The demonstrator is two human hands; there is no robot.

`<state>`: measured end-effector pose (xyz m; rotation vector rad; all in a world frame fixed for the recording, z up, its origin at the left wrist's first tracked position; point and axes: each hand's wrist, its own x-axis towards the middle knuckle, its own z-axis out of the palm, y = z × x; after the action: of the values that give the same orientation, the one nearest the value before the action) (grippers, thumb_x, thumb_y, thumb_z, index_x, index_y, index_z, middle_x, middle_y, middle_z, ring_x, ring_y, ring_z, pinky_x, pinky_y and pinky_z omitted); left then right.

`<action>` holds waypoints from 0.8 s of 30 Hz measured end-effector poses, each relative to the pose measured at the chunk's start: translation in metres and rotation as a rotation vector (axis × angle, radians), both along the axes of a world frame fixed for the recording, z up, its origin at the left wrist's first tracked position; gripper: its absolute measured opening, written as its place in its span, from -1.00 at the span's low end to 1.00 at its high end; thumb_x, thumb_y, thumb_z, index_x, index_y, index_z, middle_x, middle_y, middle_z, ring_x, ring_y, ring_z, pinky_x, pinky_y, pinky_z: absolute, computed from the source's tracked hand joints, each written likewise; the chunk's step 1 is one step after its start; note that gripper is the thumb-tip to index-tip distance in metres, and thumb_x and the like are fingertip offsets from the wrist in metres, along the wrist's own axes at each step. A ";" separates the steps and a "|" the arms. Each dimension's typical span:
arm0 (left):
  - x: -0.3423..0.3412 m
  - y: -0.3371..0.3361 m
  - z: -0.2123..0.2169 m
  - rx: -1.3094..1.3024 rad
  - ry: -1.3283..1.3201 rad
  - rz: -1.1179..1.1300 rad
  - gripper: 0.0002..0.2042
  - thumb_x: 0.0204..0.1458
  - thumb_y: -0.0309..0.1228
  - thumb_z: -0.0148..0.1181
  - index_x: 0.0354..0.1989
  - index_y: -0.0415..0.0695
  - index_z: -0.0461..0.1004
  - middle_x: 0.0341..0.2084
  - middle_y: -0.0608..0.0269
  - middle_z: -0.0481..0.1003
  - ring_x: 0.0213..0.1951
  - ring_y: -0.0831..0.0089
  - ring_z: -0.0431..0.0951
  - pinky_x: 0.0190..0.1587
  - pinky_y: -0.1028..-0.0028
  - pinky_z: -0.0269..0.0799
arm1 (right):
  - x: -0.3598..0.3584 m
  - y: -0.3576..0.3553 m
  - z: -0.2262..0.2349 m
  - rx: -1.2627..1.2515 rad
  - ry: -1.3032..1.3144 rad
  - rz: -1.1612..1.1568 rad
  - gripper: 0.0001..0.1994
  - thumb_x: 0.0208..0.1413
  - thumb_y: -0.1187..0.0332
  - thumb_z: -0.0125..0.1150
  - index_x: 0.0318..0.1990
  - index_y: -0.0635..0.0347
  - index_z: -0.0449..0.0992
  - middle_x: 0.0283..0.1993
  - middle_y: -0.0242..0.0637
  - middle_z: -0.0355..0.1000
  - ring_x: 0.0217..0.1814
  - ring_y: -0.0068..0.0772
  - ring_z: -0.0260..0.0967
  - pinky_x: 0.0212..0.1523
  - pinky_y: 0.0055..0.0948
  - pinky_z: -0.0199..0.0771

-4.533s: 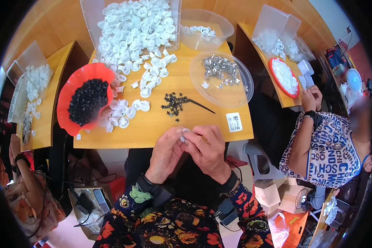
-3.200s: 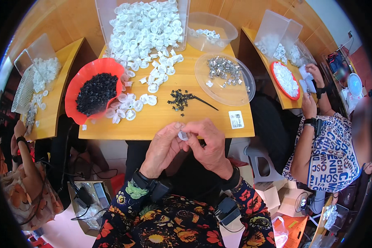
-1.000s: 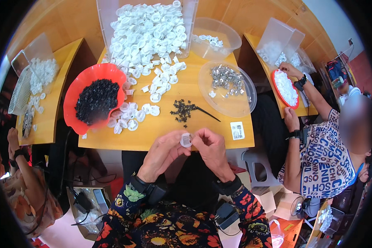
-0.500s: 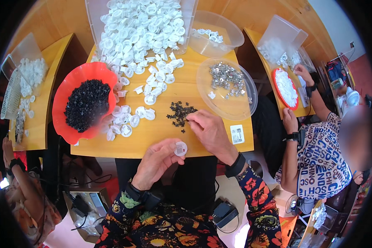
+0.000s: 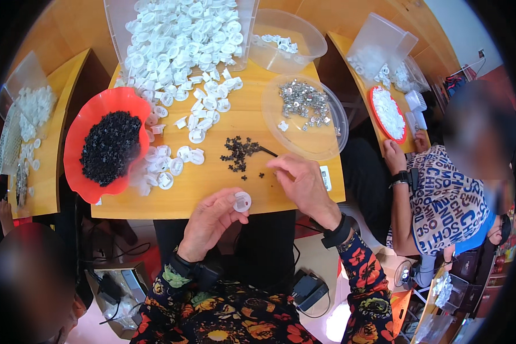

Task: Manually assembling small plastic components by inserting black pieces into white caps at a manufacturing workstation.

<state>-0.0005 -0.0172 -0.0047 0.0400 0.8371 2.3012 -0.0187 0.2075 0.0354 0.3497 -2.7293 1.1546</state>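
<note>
My left hand (image 5: 209, 221) pinches a round white plastic piece (image 5: 242, 202) by its edge, just off the table's front edge. A small reddish spot shows on this disc. My right hand (image 5: 305, 186) is over the table to the right, its fingers curled; what they hold, if anything, I cannot make out. A thin black stick (image 5: 268, 151) runs from the pile of small black parts (image 5: 238, 152) to behind those fingers; whether it is gripped is unclear. One loose black part (image 5: 262, 175) lies left of my right fingertips.
A red wavy bowl (image 5: 74, 143) of black parts stands left. White discs (image 5: 203, 117) spill from a clear bin (image 5: 247, 34) at the back. A clear lid (image 5: 269, 123) with metal bits and a clear tub (image 5: 318, 43) lie right. A co-worker (image 5: 430, 206) sits at the right-hand table.
My right hand has drawn back rightward from the black pile, and the black stick and a loose part show beside it. The left hand still holds the disc. The view has shifted slightly.
</note>
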 end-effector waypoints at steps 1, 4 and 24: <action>0.000 0.000 -0.001 0.001 -0.001 0.007 -0.70 0.21 -0.36 -0.02 -0.02 -0.34 0.37 -0.26 0.14 0.47 -0.25 0.42 0.51 -0.16 0.43 0.47 | 0.001 0.001 0.001 0.000 0.002 -0.004 -0.84 -0.06 0.57 0.12 -0.27 0.28 0.51 -0.35 -0.08 0.44 -0.27 0.01 0.41 -0.28 -0.23 0.40; 0.002 0.005 0.006 -0.073 -0.001 0.053 -0.68 0.20 -0.30 0.00 -0.07 -0.34 0.38 -0.35 0.12 0.48 -0.35 0.42 0.50 -0.24 0.50 0.46 | 0.003 0.000 0.002 0.030 0.013 -0.025 -0.87 -0.05 0.56 0.13 -0.31 0.29 0.51 -0.35 -0.08 0.45 -0.27 0.01 0.41 -0.27 -0.24 0.41; 0.001 0.004 0.005 -0.006 0.005 0.030 -0.72 0.22 -0.36 -0.04 -0.05 -0.34 0.37 -0.28 0.16 0.47 -0.26 0.45 0.50 -0.18 0.47 0.46 | 0.006 -0.020 -0.001 0.366 0.150 0.073 -0.90 -0.07 0.54 0.13 -0.34 0.28 0.47 -0.36 -0.09 0.43 -0.35 0.02 0.40 -0.32 -0.23 0.40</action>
<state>0.0002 -0.0132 0.0003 0.0305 0.8525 2.3274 -0.0124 0.1871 0.0347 0.5604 -2.8023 0.6062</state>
